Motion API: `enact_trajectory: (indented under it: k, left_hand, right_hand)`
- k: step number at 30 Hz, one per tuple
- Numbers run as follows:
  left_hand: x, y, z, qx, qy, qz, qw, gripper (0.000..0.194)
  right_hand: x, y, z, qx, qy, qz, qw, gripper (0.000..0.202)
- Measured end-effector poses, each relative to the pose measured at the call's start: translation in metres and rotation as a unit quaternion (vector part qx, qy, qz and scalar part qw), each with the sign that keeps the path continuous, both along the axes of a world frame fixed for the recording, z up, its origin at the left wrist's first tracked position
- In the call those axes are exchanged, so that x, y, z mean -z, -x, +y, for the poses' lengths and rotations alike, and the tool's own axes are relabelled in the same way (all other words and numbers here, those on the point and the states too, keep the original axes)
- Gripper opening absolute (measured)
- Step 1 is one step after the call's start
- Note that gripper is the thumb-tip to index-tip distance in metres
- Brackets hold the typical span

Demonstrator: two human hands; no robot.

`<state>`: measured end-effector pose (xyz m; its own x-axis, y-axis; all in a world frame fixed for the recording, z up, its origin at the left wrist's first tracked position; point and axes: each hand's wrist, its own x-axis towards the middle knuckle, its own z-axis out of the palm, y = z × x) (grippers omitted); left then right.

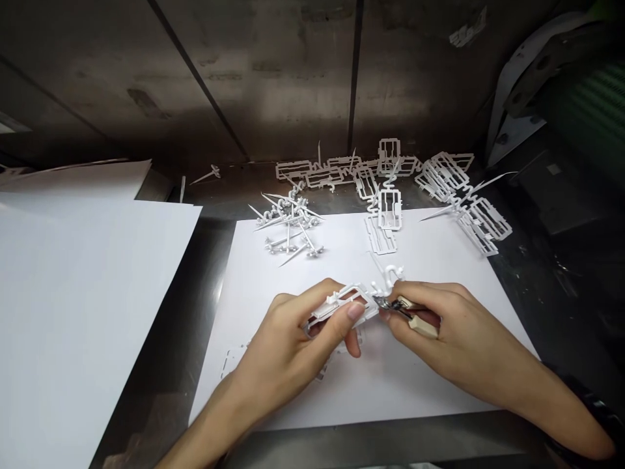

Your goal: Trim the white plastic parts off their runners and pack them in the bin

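Between thumb and fingers, my left hand [297, 332] grips a white plastic frame [359, 293] above the paper sheet. A curled white sprue [390, 277] with a thin spike stands at the frame's right end. My right hand [434, 319] is closed around small cutting pliers [422, 326] with cream handles. Their metal jaws touch the spot where sprue and frame meet; whether the jaws are closed is too small to tell. Partly hidden under my left hand, more white frames [234, 361] lie on the paper.
A white paper sheet [390, 397] covers the metal bench. Cut-off sprues [288, 221] are heaped at its back left. Several frames still on sprues [390, 208] lie at the back and right [463, 195]. A paper stack [88, 293] stands left; a metal wall [273, 78] rises behind.
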<state>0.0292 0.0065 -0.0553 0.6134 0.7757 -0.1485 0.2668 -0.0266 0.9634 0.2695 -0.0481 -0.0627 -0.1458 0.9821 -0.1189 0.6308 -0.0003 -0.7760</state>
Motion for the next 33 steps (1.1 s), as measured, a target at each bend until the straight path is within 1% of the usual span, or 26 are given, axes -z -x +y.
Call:
enact_trajectory:
  k: [3, 6, 10, 14, 16, 18, 20, 21, 22, 26, 30, 33]
  left_hand:
    - [-0.0001, -0.001, 0.0009, -0.001, 0.016, 0.001, 1.0, 0.025]
    - [-0.0008, -0.0013, 0.0014, -0.006, 0.011, 0.0, 1.0, 0.027]
    - [-0.0029, -0.0012, 0.0014, 0.006, 0.009, 0.016, 1.0, 0.032]
    - [-0.0048, -0.0001, 0.0018, 0.021, 0.028, 0.04, 0.999, 0.036]
    - [-0.0052, 0.0013, 0.0029, 0.041, 0.039, 0.058, 0.997, 0.034]
    - [-0.0052, 0.0031, 0.0044, 0.06, 0.015, 0.08, 0.995, 0.032]
    - [-0.0051, 0.0044, 0.0055, 0.061, -0.034, 0.094, 0.993, 0.031]
    - [-0.0051, 0.0047, 0.0057, 0.059, -0.045, 0.091, 0.993, 0.031]
    - [-0.0051, 0.0047, 0.0056, 0.058, -0.04, 0.083, 0.994, 0.031]
    - [-0.0055, 0.0032, 0.003, 0.072, 0.042, 0.051, 0.995, 0.028]
    - [-0.0062, 0.0022, 0.0008, 0.076, 0.036, 0.049, 0.995, 0.027]
    - [-0.0071, 0.0022, 0.0004, 0.077, 0.033, 0.045, 0.995, 0.027]
  right_hand:
    - [0.0005, -0.0015, -0.0001, 0.001, 0.017, -0.009, 1.0, 0.024]
    - [0.0003, -0.0023, 0.0008, 0.004, 0.022, -0.021, 1.0, 0.028]
    - [-0.0001, -0.0019, 0.0018, 0.005, 0.028, -0.034, 0.999, 0.026]
    - [0.0001, -0.0028, 0.001, -0.004, 0.038, -0.039, 0.998, 0.033]
    - [0.0003, -0.0044, 0.0005, -0.016, 0.056, -0.04, 0.998, 0.033]
    - [0.0007, -0.006, 0.0005, -0.027, 0.082, -0.041, 0.995, 0.033]
    - [0.0012, -0.0066, 0.0007, -0.038, 0.112, -0.039, 0.992, 0.038]
    - [0.0015, -0.0065, 0.0008, -0.044, 0.124, -0.037, 0.991, 0.04]
    - [0.0016, -0.0061, 0.0008, -0.051, 0.134, -0.034, 0.989, 0.041]
    - [0.0001, -0.0045, 0.0016, -0.076, 0.147, -0.028, 0.986, 0.04]
    - [-0.0043, -0.004, 0.004, -0.108, 0.148, -0.019, 0.983, 0.042]
    - [-0.0058, -0.0024, 0.0046, -0.117, 0.152, -0.021, 0.981, 0.043]
